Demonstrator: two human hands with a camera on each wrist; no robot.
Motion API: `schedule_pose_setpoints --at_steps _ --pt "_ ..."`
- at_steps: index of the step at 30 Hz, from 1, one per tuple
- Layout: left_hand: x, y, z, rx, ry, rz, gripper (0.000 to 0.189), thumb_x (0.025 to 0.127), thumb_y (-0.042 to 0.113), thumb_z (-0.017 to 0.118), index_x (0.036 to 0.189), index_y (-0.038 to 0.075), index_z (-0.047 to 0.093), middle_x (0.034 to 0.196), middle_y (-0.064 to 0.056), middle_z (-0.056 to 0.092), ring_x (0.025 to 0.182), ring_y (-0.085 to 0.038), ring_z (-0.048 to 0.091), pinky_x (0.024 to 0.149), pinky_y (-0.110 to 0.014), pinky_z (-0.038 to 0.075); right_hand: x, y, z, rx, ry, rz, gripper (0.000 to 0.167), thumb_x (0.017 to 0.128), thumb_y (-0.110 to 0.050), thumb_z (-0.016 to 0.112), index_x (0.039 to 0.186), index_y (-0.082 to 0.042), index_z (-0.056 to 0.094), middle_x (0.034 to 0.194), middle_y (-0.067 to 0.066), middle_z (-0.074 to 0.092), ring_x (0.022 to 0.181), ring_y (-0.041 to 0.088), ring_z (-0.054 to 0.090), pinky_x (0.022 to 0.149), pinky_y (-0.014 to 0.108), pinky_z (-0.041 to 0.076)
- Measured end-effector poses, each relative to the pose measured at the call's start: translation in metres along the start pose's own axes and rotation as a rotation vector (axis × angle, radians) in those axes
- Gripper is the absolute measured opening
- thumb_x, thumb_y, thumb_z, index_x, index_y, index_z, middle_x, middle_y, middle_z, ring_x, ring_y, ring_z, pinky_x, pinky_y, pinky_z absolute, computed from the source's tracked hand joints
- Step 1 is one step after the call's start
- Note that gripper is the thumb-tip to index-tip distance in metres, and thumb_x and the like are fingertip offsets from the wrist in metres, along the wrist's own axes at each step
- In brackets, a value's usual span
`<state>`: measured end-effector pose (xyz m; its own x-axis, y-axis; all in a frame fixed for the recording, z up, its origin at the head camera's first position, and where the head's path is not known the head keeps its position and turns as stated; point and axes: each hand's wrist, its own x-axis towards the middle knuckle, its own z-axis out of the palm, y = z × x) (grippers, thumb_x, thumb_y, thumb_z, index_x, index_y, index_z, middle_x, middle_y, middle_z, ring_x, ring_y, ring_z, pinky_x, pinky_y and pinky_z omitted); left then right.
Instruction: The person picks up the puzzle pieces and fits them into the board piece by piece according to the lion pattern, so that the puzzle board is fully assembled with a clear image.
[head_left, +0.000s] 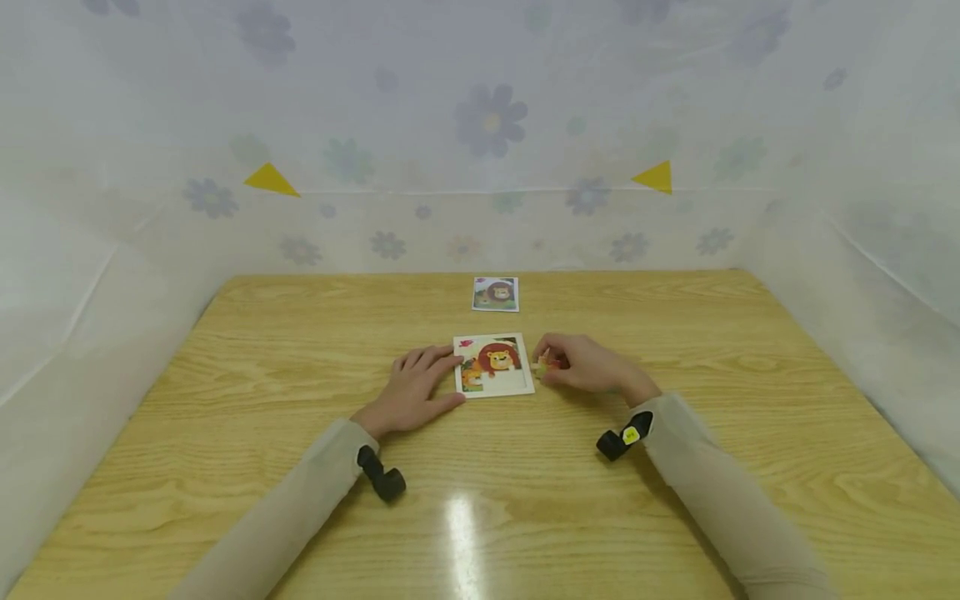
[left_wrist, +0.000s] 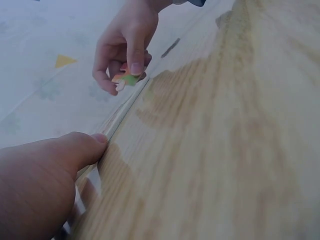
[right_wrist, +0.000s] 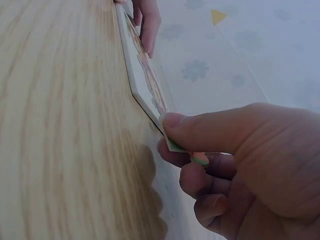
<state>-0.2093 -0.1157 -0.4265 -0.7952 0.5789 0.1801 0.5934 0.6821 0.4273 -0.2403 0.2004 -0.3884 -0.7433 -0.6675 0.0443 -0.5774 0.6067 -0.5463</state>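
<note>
A white-framed jigsaw puzzle [head_left: 497, 357] lies flat on the table, its picture a lion with a red mane. Pieces fill its upper and left parts, while pale backing shows at the lower right. My left hand [head_left: 415, 392] rests at the left edge of the frame, fingers extended and fingertips on its border; the thumb [left_wrist: 90, 149] lies along the near side. Just off the right edge, my right hand [head_left: 587, 364] pinches a puzzle piece [left_wrist: 126, 79] coloured green and orange between thumb and fingers. The fingers hide part of that piece.
Behind the puzzle lies a small card [head_left: 496, 294] with a matching lion picture. The wooden table [head_left: 300, 333] ends at a flowered white curtain [head_left: 420, 125] at the back and sides. Two yellow triangles [head_left: 654, 177] hang on the curtain.
</note>
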Motion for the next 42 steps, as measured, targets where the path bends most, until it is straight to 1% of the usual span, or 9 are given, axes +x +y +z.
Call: schedule_pose_setpoints --at_steps 5,10,14,19,24,30,33,38,42 --pt "0.000 0.000 0.001 0.002 -0.003 0.000 0.061 0.094 0.043 0.058 0.145 0.014 0.043 0.152 -0.011 0.036 0.135 -0.035 0.032 0.107 -0.060 0.022 0.013 -0.006 0.009 0.047 -0.006 -0.011 0.019 0.095 -0.011 0.061 0.113 -0.012 0.061 0.079 -0.002 0.057 0.068 0.012 0.048 0.066 0.028 0.042" --pt "0.000 0.000 0.000 0.000 -0.007 0.002 0.061 0.094 0.044 0.057 0.145 0.014 0.043 0.152 -0.011 0.035 0.136 -0.036 0.032 0.107 -0.060 0.021 0.027 -0.017 0.017 0.031 -0.005 -0.001 0.019 0.098 -0.010 0.055 0.114 -0.013 0.064 0.084 -0.001 0.059 0.073 0.012 0.048 0.069 0.028 0.042" --pt "0.001 0.000 0.000 0.005 -0.010 -0.001 0.061 0.094 0.044 0.057 0.146 0.014 0.043 0.152 -0.011 0.035 0.136 -0.035 0.031 0.107 -0.060 0.021 0.037 -0.026 0.024 0.046 -0.007 0.009 0.017 0.097 -0.014 0.057 0.113 -0.009 0.062 0.088 0.000 0.063 0.073 0.009 0.052 0.069 0.027 0.044" --pt "0.001 0.001 0.000 0.000 -0.013 -0.011 0.061 0.094 0.045 0.057 0.146 0.014 0.043 0.152 -0.011 0.035 0.136 -0.035 0.031 0.108 -0.060 0.021 0.047 -0.031 0.033 0.076 -0.023 -0.011 0.020 0.096 -0.018 0.060 0.113 -0.008 0.056 0.081 0.000 0.064 0.066 0.007 0.051 0.064 0.024 0.043" --pt "0.001 0.001 -0.001 -0.006 -0.017 -0.013 0.061 0.094 0.044 0.057 0.145 0.014 0.043 0.152 -0.011 0.035 0.136 -0.035 0.031 0.107 -0.060 0.021 0.052 -0.031 0.038 0.042 -0.020 -0.056 0.013 0.094 -0.014 0.063 0.104 -0.008 0.059 0.084 0.000 0.062 0.066 0.007 0.047 0.063 0.022 0.041" --pt "0.001 0.000 -0.001 0.001 -0.004 -0.007 0.061 0.094 0.043 0.057 0.145 0.013 0.043 0.152 -0.011 0.036 0.135 -0.036 0.032 0.107 -0.060 0.022 0.055 -0.032 0.042 0.030 -0.004 -0.094 0.010 0.093 -0.014 0.063 0.102 -0.010 0.063 0.081 0.000 0.062 0.064 0.006 0.047 0.061 0.022 0.040" --pt "0.001 0.000 -0.002 0.002 0.002 0.000 0.061 0.094 0.043 0.058 0.144 0.013 0.044 0.151 -0.012 0.037 0.134 -0.036 0.033 0.106 -0.061 0.023 0.055 -0.035 0.043 0.003 0.018 -0.040 0.012 0.092 -0.017 0.066 0.100 -0.009 0.062 0.078 -0.001 0.060 0.062 0.007 0.047 0.059 0.021 0.039" --pt "0.001 0.001 -0.002 -0.001 -0.008 -0.006 0.061 0.094 0.044 0.057 0.145 0.013 0.044 0.152 -0.012 0.036 0.134 -0.036 0.033 0.107 -0.061 0.022 0.055 -0.045 0.040 -0.093 0.039 0.166 0.029 0.086 -0.029 0.073 0.094 -0.006 0.057 0.076 0.002 0.057 0.063 0.011 0.048 0.059 0.023 0.039" --pt "0.001 0.001 -0.002 -0.004 -0.013 -0.008 0.061 0.094 0.044 0.057 0.145 0.013 0.043 0.152 -0.012 0.035 0.135 -0.036 0.032 0.107 -0.061 0.021 0.059 -0.053 0.035 -0.149 -0.004 0.320 0.036 0.084 -0.037 0.074 0.090 -0.006 0.057 0.080 0.003 0.059 0.068 0.015 0.051 0.061 0.025 0.040"
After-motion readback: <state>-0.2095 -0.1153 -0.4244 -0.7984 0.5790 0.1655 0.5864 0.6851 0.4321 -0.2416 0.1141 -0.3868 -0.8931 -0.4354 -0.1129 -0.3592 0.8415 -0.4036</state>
